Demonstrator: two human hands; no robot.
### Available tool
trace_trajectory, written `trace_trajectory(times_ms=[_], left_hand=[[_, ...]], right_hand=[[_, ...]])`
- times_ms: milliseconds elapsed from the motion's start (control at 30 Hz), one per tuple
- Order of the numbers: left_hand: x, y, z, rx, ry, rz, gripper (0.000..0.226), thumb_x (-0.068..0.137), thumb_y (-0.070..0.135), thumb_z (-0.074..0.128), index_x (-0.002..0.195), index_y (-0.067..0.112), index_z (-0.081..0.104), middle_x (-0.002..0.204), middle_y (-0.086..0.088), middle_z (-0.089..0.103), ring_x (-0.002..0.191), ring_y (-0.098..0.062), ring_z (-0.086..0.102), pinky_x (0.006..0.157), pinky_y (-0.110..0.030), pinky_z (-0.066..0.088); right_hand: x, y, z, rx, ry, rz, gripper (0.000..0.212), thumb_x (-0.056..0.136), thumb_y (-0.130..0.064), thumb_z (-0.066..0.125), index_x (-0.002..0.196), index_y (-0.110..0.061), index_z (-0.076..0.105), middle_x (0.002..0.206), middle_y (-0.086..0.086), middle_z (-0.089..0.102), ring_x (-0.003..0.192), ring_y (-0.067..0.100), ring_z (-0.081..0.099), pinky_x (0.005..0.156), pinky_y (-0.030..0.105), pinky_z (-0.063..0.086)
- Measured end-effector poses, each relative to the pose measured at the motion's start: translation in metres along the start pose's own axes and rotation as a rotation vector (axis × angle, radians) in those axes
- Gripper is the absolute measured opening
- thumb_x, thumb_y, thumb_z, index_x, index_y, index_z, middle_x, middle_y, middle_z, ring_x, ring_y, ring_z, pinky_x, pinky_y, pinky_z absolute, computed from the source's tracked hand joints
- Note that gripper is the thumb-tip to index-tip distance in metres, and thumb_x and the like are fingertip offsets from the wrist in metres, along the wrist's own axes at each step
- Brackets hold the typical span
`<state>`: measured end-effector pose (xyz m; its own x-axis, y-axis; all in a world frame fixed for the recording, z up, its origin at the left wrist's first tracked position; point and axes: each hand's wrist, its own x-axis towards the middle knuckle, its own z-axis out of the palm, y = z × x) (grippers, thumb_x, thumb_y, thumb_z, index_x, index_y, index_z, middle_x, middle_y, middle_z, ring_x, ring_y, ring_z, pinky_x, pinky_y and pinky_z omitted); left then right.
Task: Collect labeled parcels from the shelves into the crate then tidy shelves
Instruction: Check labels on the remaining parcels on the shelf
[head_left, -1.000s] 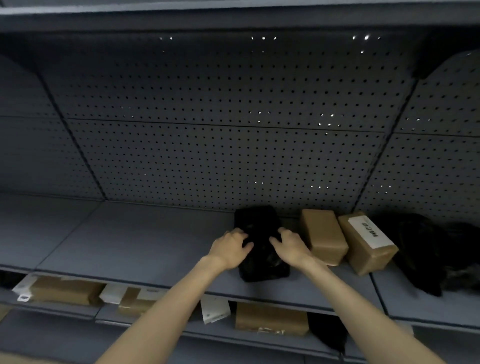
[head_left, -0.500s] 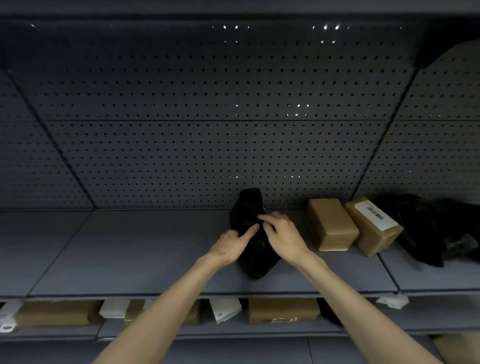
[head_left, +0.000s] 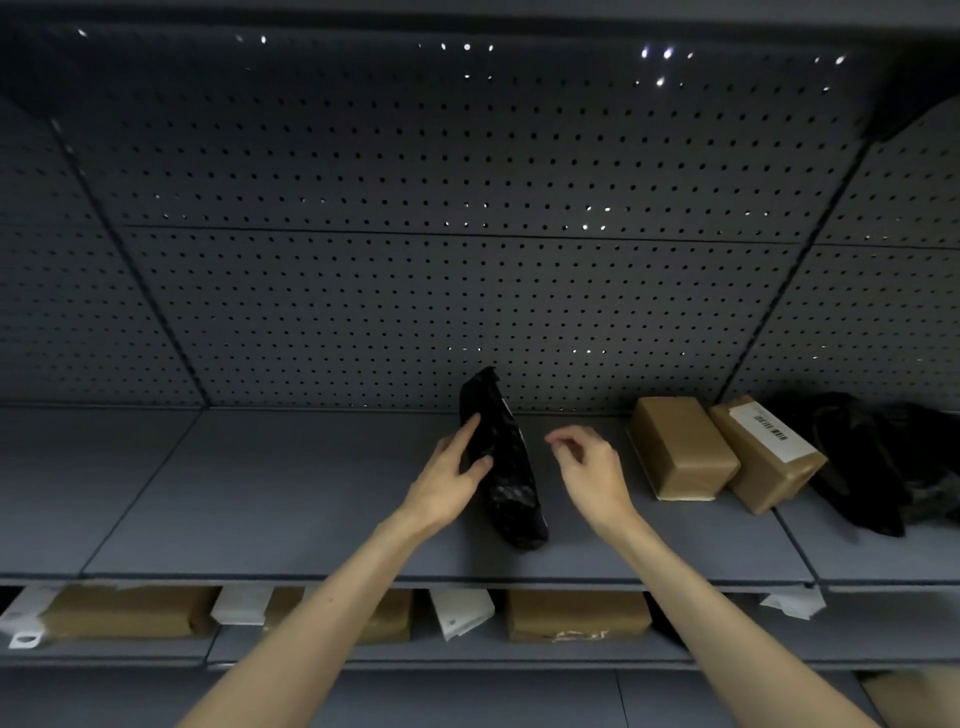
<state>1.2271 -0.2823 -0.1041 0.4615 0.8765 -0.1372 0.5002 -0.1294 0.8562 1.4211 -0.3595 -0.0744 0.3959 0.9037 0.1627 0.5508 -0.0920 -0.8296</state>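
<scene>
1. Black parcel (head_left: 506, 457): a dark plastic-wrapped packet standing on its long edge on the grey shelf (head_left: 291, 499), tilted, its upper end leaning toward the pegboard (head_left: 467, 291) behind it and its lower end toward the shelf's front lip.
2. Left hand (head_left: 449, 480): against the left face of the black parcel, thumb curled onto the near edge and fingers laid up the side, gripping it and keeping it on edge.
3. Right hand (head_left: 589, 470): just right of the black parcel and clear of it, fingers loosely curled with thumb and fingertips near each other, holding nothing.
4. Plain box (head_left: 683, 449): brown, lying on the same shelf to the right of the black parcel, beyond the right hand; no label shows on its visible faces.
5. Labeled box (head_left: 763, 457): brown, touching the right side of the plain box, farther right of the black parcel; a white label with a barcode runs along its top face.
6. Dark bags (head_left: 878, 462): a crumpled black heap on the next shelf bay, farthest right of the black parcel, just past the labeled box.
7. Lower shelf (head_left: 467, 654): below the black parcel, seen under the front lip; it carries several brown boxes (head_left: 576, 613) and white envelopes (head_left: 460, 610), partly hidden by both forearms.
8. Pegboard: perforated grey panels behind the black parcel, rising to the top of the view, with light showing through some holes.
</scene>
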Motion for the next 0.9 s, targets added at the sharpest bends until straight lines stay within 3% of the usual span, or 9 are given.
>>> trace_trajectory(times_ms=[200,300,400,467,533,667,733,800,900], left_hand=[[-0.002,-0.021,-0.015,0.077,0.074,-0.003,0.057,0.102,0.03,0.048,0.156,0.034,0.03,0.163,0.006,0.021,0.15,-0.02,0.022,0.122,-0.044,0.024],[-0.004,-0.019,-0.018,0.043,0.127,-0.046,0.05,0.105,0.038,0.042,0.153,0.023,0.039,0.159,0.004,0.029,0.147,-0.02,0.027,0.12,-0.039,0.024],[-0.008,-0.015,-0.018,0.026,0.098,-0.107,0.068,0.098,0.068,0.033,0.148,0.025,0.049,0.149,0.003,0.038,0.14,-0.018,0.035,0.117,-0.039,0.027],[-0.01,-0.013,-0.013,-0.02,0.045,-0.113,0.07,0.095,0.073,0.033,0.146,0.029,0.051,0.142,0.003,0.041,0.135,-0.016,0.039,0.113,-0.035,0.027],[-0.008,-0.013,-0.003,-0.039,0.011,-0.115,0.06,0.098,0.065,0.039,0.145,0.029,0.051,0.137,0.005,0.041,0.131,-0.015,0.042,0.112,-0.033,0.028],[-0.003,-0.017,0.018,-0.039,-0.045,-0.137,0.043,0.1,0.043,0.053,0.14,0.028,0.055,0.135,0.004,0.045,0.131,-0.018,0.049,0.115,-0.038,0.034],[-0.001,-0.021,0.026,-0.078,-0.061,-0.159,0.041,0.098,0.039,0.058,0.137,0.026,0.058,0.14,0.003,0.051,0.129,-0.018,0.052,0.114,-0.039,0.038],[-0.001,-0.025,0.034,-0.116,-0.056,-0.17,0.041,0.097,0.037,0.062,0.135,0.021,0.06,0.141,-0.001,0.056,0.126,-0.017,0.056,0.112,-0.038,0.042],[-0.006,-0.029,0.04,-0.184,-0.034,-0.204,0.059,0.095,0.041,0.065,0.146,0.015,0.049,0.15,-0.002,0.049,0.135,-0.018,0.049,0.117,-0.036,0.036]], right_hand=[[-0.001,0.024,0.013,-0.111,-0.191,0.199,0.032,0.1,-0.023,0.052,0.129,-0.01,0.06,0.125,0.008,0.063,0.116,0.02,0.057,0.087,0.023,0.04],[-0.003,0.025,0.022,-0.093,-0.265,0.262,0.039,0.1,-0.029,0.054,0.133,-0.008,0.057,0.129,0.008,0.062,0.122,0.021,0.055,0.091,0.023,0.04],[-0.006,0.027,0.028,-0.073,-0.308,0.283,0.04,0.1,-0.03,0.054,0.132,-0.007,0.058,0.127,0.007,0.063,0.117,0.018,0.056,0.087,0.019,0.038],[-0.008,0.029,0.03,-0.055,-0.318,0.277,0.035,0.1,-0.028,0.053,0.128,-0.006,0.059,0.117,0.004,0.065,0.105,0.013,0.058,0.074,0.011,0.041],[-0.009,0.031,0.029,-0.039,-0.305,0.273,0.027,0.1,-0.026,0.053,0.12,-0.009,0.061,0.103,-0.001,0.063,0.093,0.011,0.058,0.06,0.006,0.042],[-0.011,0.041,0.019,-0.029,-0.259,0.286,0.021,0.097,-0.029,0.058,0.106,-0.011,0.064,0.098,0.002,0.068,0.09,0.016,0.064,0.067,0.02,0.047],[-0.013,0.049,0.015,-0.021,-0.249,0.295,0.024,0.097,-0.029,0.06,0.106,-0.008,0.065,0.096,0.001,0.068,0.088,0.016,0.064,0.065,0.02,0.047],[-0.017,0.053,0.012,-0.032,-0.26,0.307,0.027,0.097,-0.029,0.06,0.113,-0.007,0.063,0.102,-0.002,0.066,0.09,0.012,0.062,0.062,0.014,0.044],[-0.018,0.064,0.014,0.015,-0.304,0.344,0.036,0.096,-0.035,0.06,0.117,-0.006,0.063,0.115,0.003,0.069,0.098,0.013,0.065,0.071,0.015,0.047]])
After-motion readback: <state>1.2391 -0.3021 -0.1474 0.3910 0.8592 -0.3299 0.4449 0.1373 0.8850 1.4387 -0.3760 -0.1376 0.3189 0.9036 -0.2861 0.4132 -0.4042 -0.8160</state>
